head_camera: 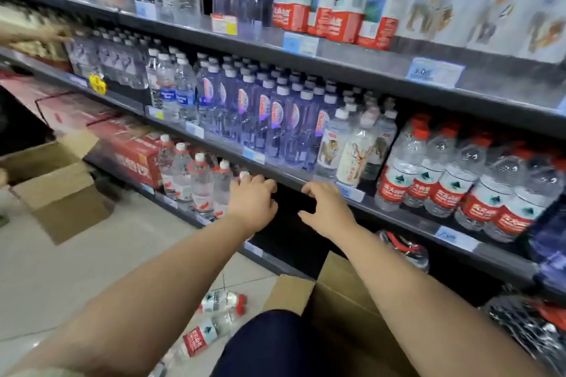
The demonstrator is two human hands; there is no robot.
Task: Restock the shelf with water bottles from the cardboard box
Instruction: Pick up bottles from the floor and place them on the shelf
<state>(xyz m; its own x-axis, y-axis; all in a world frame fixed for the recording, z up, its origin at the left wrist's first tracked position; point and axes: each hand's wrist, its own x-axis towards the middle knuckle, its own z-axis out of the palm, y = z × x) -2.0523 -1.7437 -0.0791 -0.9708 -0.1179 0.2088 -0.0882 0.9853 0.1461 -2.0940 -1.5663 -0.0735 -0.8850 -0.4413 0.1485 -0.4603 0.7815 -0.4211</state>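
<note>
Two bare hands reach toward the low shelf [284,176] of a shop display. The left hand [251,203] is curled over a white-capped water bottle [244,175] at the right end of a short row of clear bottles [196,174] standing on the tier below that shelf edge; its fingers [260,182] are bent around the bottle's top, though how firmly they press cannot be told, since the hand hides the bottle's body. The right hand [329,211] hangs just beside it, in front of a dark, unfilled gap in the same tier, with its fingers [312,190] loosely spread and slightly bent, holding nothing and close to the shelf's front edge. Below the right forearm stands an open cardboard box [333,309] on the tiled floor [92,269], its flaps up, its inside hidden. Left of the box, three small red-labelled bottles [214,312] lie on their sides on the floor near the person's dark-clad knee [269,343]. A second open cardboard box [58,190] sits farther left by the shelf base. The tier above carries purple-tinted bottles [275,119], bottles with animal pictures [352,150] and shrink-wrapped packs with red caps [471,177]. Blue price tags [435,72] hang along the shelf edges.
</note>
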